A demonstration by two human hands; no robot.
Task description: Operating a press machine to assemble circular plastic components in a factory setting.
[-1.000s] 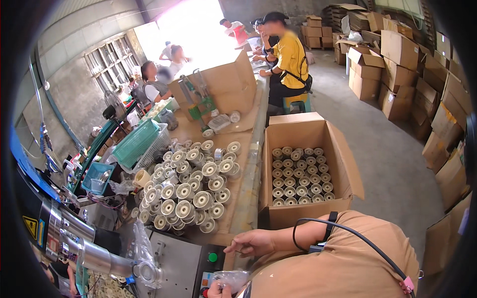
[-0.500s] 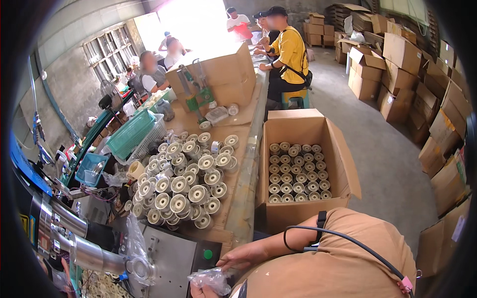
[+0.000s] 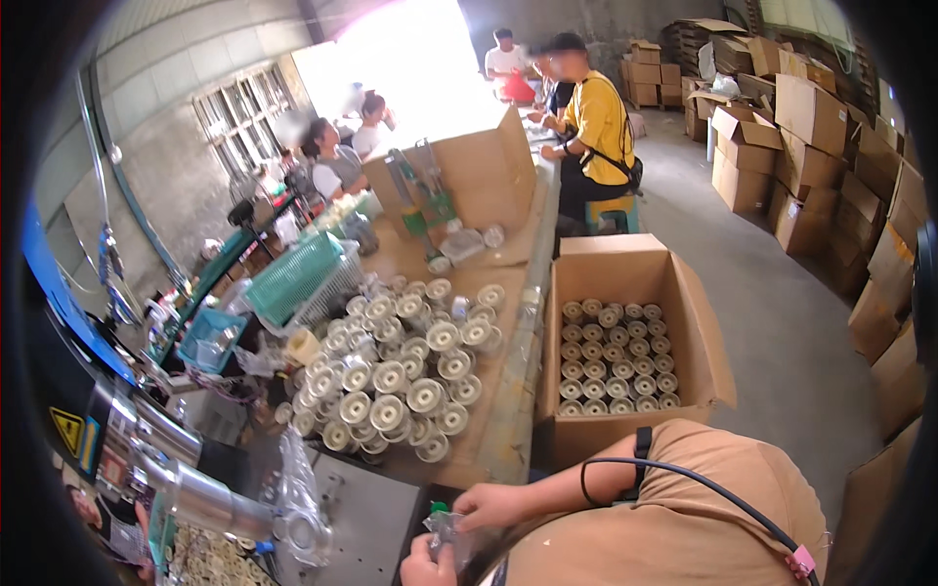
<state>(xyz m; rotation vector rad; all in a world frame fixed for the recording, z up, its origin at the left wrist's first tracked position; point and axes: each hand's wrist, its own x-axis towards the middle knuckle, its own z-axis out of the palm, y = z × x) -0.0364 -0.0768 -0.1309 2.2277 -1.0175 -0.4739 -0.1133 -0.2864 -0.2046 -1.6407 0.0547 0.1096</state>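
Low in the head view, near the front of a grey metal machine plate, I hold a crumpled clear plastic bag (image 3: pixel 446 528) between both hands. My left hand (image 3: pixel 428 566) is closed on its lower side, thumb and fingers pinching the film. From the right, my right hand (image 3: pixel 490 506) is closed on the bag's upper edge. What is inside the bag, if anything, I cannot make out. Just beyond my hands is a green button (image 3: pixel 440 507). A heap of pale, round, spool-like parts (image 3: pixel 391 381) lies on the cardboard-covered table past the machine.
An open carton (image 3: pixel 725 376) with rows of the same parts stands right of the table. A metal machine arm (image 3: pixel 220 503) is at left. Green baskets (image 3: pixel 303 278) and a large cardboard sheet (image 3: pixel 479 181) lie farther back. Co-workers sit beyond; stacked cartons (image 3: pixel 747 161) line the right.
My hands have come closer together, and the bag is more bunched between them. The whole view has shifted, so the table and carton appear farther right and lower.
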